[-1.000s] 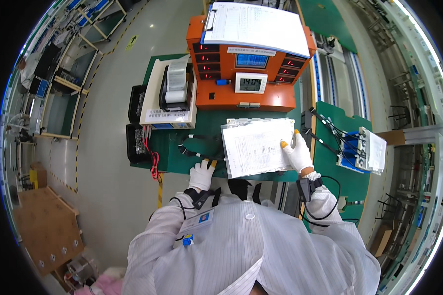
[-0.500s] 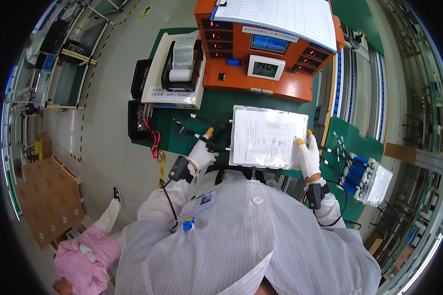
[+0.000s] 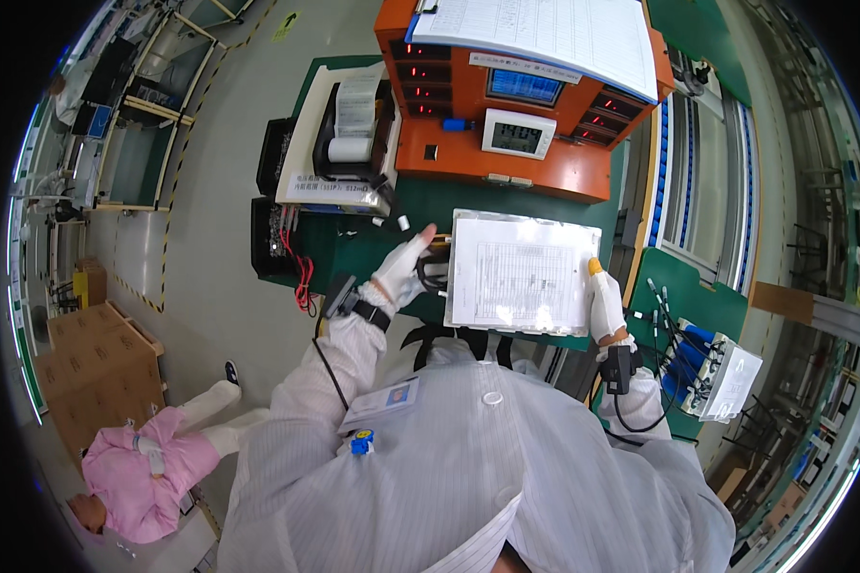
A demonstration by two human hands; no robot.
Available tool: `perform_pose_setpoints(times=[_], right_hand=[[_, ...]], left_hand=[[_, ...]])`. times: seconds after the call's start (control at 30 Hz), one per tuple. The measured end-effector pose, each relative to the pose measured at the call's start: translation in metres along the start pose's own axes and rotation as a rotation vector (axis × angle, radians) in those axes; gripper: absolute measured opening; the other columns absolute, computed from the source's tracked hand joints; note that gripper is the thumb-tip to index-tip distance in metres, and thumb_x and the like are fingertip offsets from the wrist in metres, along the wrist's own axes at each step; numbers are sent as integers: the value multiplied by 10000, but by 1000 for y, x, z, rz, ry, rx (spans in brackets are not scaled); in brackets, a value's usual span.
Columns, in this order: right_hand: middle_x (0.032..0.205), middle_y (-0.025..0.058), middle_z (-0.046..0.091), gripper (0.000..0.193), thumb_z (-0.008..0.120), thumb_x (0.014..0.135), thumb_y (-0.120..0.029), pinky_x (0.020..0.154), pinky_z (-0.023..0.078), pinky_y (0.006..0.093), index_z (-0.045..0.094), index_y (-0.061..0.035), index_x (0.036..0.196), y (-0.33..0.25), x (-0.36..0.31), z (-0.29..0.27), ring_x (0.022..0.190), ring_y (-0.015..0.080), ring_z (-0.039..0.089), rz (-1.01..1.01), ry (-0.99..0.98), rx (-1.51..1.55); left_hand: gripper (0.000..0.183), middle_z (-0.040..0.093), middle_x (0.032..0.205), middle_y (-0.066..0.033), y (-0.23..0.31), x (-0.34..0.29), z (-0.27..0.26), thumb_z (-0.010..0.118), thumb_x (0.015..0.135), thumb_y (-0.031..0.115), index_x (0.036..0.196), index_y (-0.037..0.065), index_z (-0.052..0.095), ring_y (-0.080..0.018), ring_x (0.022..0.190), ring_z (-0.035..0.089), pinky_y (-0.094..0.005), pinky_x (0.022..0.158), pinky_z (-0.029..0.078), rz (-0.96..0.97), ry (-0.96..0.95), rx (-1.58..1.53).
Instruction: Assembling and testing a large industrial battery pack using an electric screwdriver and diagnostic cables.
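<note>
A flat block topped with a printed white sheet under clear film (image 3: 524, 272) lies on the green bench in front of me; its underside is hidden. My left hand (image 3: 401, 270), in a white glove, is at its left edge, closed around black cables (image 3: 434, 277) that come out there. One finger points up and away. A black lead with a white tip (image 3: 390, 202) sticks up beyond that hand. My right hand (image 3: 605, 304), gloved with a yellow fingertip, holds the block's right edge, fingers close together and partly hidden.
Behind stands an orange tester (image 3: 506, 172) with red displays, a small clock and a clipboard (image 3: 545, 38). A label printer (image 3: 358, 124) sits at the left, near red wires (image 3: 304, 282). On the right lies a blue-celled pack (image 3: 690, 355) with black leads. A person in pink (image 3: 153, 468) is at lower left.
My left hand has moved up and right to the block's edge, and the black leads beside it are bunched and swung upward. My right hand's fingers have drawn together at the edge.
</note>
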State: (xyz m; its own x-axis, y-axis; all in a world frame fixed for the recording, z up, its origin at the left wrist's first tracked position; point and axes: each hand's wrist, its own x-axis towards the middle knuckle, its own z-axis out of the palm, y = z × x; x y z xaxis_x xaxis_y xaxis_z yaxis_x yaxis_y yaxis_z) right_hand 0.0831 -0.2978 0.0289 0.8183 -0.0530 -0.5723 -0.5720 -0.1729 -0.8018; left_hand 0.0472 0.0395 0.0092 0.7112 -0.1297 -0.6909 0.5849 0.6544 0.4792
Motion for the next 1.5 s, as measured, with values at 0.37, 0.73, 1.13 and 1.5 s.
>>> perform_pose_setpoints(times=[0.37,0.73,1.13,1.5], right_hand=[[734,-94,476,316,561,984,-370,590,316,234,630,-87,861,37,-44,26,670,47,384,-173,91,187],[1148,95,624,500,518,966,-434,897,472,353,566,-5,1219,29,-137,160,1008,242,596,2,-503,127],[1208,117,612,564,530,961,-426,937,470,393,512,11,1316,18,-321,511,1096,264,579,31,-1200,-327],[1213,155,601,482,474,983,-354,888,497,385,531,29,1269,100,-558,814,1052,272,595,306,-1669,-648]], left_hand=[[326,581,619,-48,-21,-61,-6,617,892,355,901,43,709,-125,402,497,-274,347,377,165,328,380],[338,663,821,-214,-58,-252,-164,633,854,329,952,7,664,-353,797,647,-433,743,470,594,658,337],[518,635,710,-229,-123,-536,-356,608,860,471,849,-42,685,-370,707,632,-453,674,454,622,1226,-181],[726,596,613,-285,-184,-690,-534,577,846,590,742,-124,652,-402,661,675,-460,631,502,535,1793,-527]])
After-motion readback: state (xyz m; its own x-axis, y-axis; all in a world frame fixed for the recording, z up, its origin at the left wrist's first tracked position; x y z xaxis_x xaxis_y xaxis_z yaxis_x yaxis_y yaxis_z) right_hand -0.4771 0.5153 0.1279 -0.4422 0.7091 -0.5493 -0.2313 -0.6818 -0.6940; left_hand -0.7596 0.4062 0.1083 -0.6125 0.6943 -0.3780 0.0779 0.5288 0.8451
